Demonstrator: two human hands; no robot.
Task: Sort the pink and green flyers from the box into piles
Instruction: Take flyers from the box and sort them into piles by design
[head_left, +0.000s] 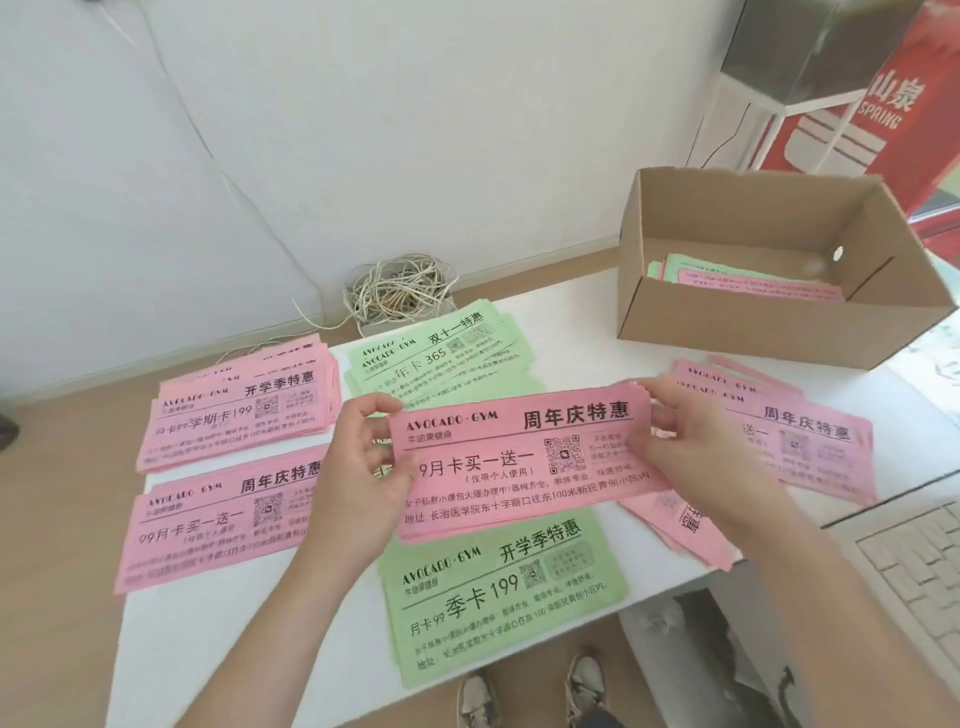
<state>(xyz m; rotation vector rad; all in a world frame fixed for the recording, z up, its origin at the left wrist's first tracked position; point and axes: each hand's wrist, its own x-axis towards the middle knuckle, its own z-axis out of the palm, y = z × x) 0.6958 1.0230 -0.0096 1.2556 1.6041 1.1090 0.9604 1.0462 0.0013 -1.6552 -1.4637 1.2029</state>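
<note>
Head view shows us thin rectangular paper slips, matte, with black print. Our left grip (363, 457) and right grip (691, 441) each pinch one short end of a pink flyer sheaf (519, 462), holding it level just above the smooth white desk (208, 649). Its lower edge covers the top of the near green pile (498, 597). A far green pile (441, 358) lies behind it. To the left lie a far pink pile (239, 410) and a near pink pile (218, 519), both loosely squared. A fanned right pink pile (810, 441) lies partly under the right wrist. The brown cardboard box (727, 312) stands open at the desk's far right, with pink and green boxed flyers (753, 283) on its bottom. Beyond the desk we see a pale wooden floor (52, 519), a white wall and a tangle of pale cable (400, 291). A keyboard (914, 561) shows at the right edge.
</note>
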